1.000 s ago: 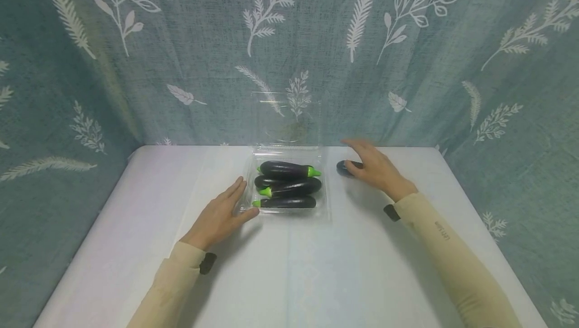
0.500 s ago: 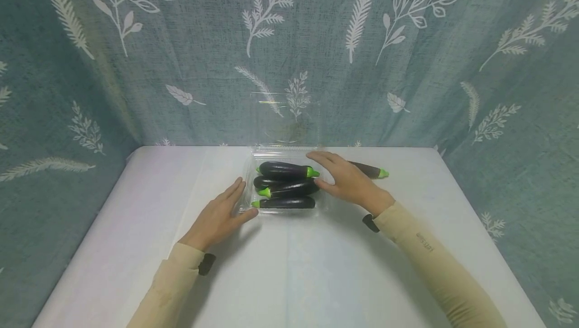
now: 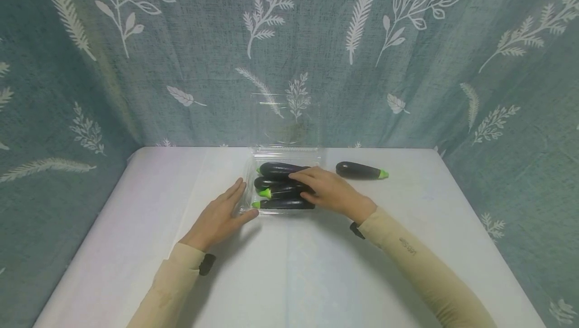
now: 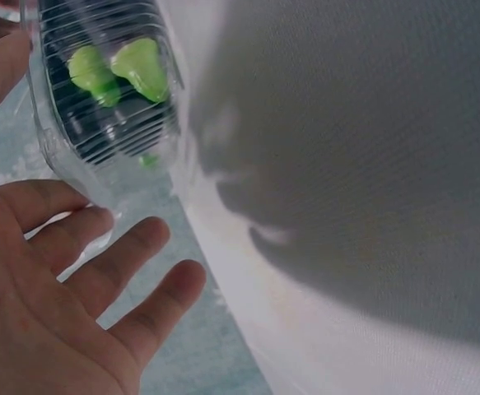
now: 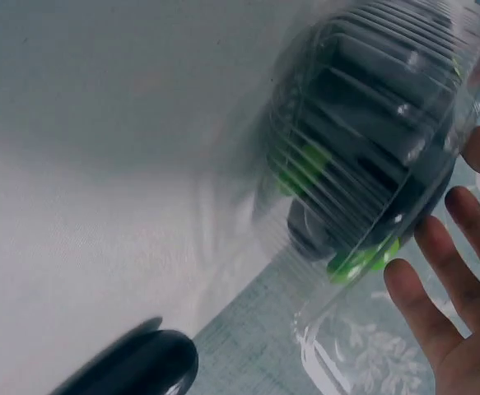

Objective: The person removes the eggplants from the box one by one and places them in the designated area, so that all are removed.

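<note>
A clear plastic clamshell box (image 3: 289, 155) lies on the table with several dark eggplants (image 3: 279, 169) in it, green caps pointing to both sides. At its left wall rests my left hand (image 3: 217, 220), fingers spread and thumb near the front corner. The left wrist view has these straight fingers (image 4: 124, 263) at the ribbed wall. My right hand (image 3: 334, 193) reaches over the box's right side, with fingers extended across the eggplants and hiding their right ends. From the right wrist, its fingers (image 5: 437, 288) appear straight along the rim.
One more eggplant (image 3: 359, 170) lies on the white table (image 3: 316, 278) right of the box, cap to the right. The box's clear lid (image 3: 287, 119) stands raised at the back, before a leaf-patterned green curtain (image 3: 199, 57).
My right hand has moved left from the loose eggplant to over the eggplants in the box, uncovering the loose one. The left hand has stayed at the box's left side.
</note>
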`<act>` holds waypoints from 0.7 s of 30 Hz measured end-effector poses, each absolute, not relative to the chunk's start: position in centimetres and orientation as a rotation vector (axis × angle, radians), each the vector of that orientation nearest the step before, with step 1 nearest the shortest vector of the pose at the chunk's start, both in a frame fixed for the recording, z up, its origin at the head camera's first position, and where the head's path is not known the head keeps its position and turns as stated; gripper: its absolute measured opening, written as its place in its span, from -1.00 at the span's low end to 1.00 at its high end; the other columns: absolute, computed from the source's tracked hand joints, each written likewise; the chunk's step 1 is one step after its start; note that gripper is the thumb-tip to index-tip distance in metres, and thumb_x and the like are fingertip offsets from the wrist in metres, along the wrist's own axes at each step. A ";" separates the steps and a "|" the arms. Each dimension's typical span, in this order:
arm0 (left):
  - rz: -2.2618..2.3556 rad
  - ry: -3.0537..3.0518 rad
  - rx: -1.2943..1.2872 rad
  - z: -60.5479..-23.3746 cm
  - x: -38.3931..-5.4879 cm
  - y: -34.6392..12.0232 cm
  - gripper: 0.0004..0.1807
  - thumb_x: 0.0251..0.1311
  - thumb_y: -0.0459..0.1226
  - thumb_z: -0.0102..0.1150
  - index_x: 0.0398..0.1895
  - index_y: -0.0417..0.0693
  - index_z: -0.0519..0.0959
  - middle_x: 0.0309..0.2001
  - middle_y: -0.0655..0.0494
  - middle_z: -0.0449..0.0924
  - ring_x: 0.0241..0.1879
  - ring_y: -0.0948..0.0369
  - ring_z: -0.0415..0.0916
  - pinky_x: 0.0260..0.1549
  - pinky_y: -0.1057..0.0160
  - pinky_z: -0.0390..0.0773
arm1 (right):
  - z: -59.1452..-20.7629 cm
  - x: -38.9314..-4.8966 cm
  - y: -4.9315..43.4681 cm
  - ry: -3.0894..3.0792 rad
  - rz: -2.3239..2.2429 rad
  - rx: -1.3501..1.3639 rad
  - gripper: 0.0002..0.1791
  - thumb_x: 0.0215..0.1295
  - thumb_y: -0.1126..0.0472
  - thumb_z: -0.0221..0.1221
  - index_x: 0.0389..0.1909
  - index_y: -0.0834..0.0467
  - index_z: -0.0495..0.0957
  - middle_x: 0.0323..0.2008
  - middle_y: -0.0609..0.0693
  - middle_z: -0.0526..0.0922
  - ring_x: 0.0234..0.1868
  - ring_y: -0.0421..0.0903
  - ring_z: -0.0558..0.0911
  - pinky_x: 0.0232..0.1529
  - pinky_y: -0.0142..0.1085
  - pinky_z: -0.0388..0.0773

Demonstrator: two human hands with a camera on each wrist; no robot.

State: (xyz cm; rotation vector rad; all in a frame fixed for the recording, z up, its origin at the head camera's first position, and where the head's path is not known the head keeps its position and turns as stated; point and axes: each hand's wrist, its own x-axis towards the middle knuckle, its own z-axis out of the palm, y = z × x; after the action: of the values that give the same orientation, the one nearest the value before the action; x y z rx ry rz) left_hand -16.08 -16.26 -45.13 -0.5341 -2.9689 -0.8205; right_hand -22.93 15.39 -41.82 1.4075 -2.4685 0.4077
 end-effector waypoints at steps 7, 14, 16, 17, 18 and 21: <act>-0.833 -2.968 -0.527 -45.1 -16.0 -16.2 -0.01 0.36 0.27 0.07 0.58 -0.23 0.10 0.60 -0.08 0.01 0.51 -0.15 0.08 0.44 -0.16 0.16 | -42.4 -23.2 14.6 -2.445 0.311 1.388 -0.49 0.27 0.26 0.39 0.26 0.14 0.58 0.13 0.01 0.67 0.15 -0.01 0.62 0.21 -0.15 0.56; -0.827 -2.983 -0.518 -45.2 -16.0 -16.3 0.00 0.36 0.27 0.08 0.58 -0.23 0.10 0.60 -0.08 -0.01 0.50 -0.17 0.09 0.43 -0.19 0.17 | -42.5 -23.2 14.3 -2.452 0.309 1.392 -0.56 0.29 0.28 0.37 0.19 0.14 0.64 0.08 -0.02 0.70 0.10 -0.04 0.63 0.16 -0.20 0.58; -0.827 -2.991 -0.516 -45.2 -16.0 -16.3 0.00 0.36 0.27 0.08 0.59 -0.22 0.09 0.60 -0.07 -0.02 0.51 -0.16 0.08 0.43 -0.18 0.17 | -42.5 -23.2 14.2 -2.453 0.311 1.391 -0.58 0.28 0.28 0.38 0.17 0.14 0.65 0.05 -0.01 0.71 0.08 -0.04 0.64 0.12 -0.20 0.59; -0.826 -2.995 -0.517 -45.2 -16.0 -16.3 0.00 0.36 0.27 0.08 0.59 -0.22 0.08 0.60 -0.07 -0.02 0.51 -0.16 0.08 0.43 -0.18 0.17 | -42.6 -23.3 14.1 -2.455 0.309 1.392 -0.59 0.29 0.28 0.37 0.16 0.15 0.65 0.05 -0.01 0.72 0.07 -0.04 0.64 0.12 -0.20 0.60; -0.823 -3.000 -0.516 -45.2 -16.0 -16.3 0.00 0.36 0.27 0.07 0.59 -0.21 0.08 0.61 -0.06 -0.03 0.51 -0.15 0.08 0.44 -0.18 0.16 | -42.6 -23.3 14.1 -2.458 0.305 1.392 -0.60 0.29 0.28 0.37 0.16 0.15 0.66 0.04 0.00 0.72 0.07 -0.03 0.64 0.12 -0.20 0.60; -0.827 -3.007 -0.514 -45.1 -16.0 -16.3 0.00 0.36 0.28 0.07 0.60 -0.20 0.07 0.61 -0.04 -0.04 0.52 -0.14 0.07 0.44 -0.16 0.16 | -42.8 -23.5 14.0 -2.468 0.291 1.394 -0.61 0.31 0.25 0.37 0.14 0.17 0.66 0.06 0.01 0.71 0.09 -0.03 0.64 0.15 -0.20 0.58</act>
State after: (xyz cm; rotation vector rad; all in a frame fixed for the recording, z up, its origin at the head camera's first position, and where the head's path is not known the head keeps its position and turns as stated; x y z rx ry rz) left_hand -15.96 -16.27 -45.10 -0.5140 -3.0073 -0.8273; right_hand -23.45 14.04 -42.78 1.3940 -2.4675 0.2909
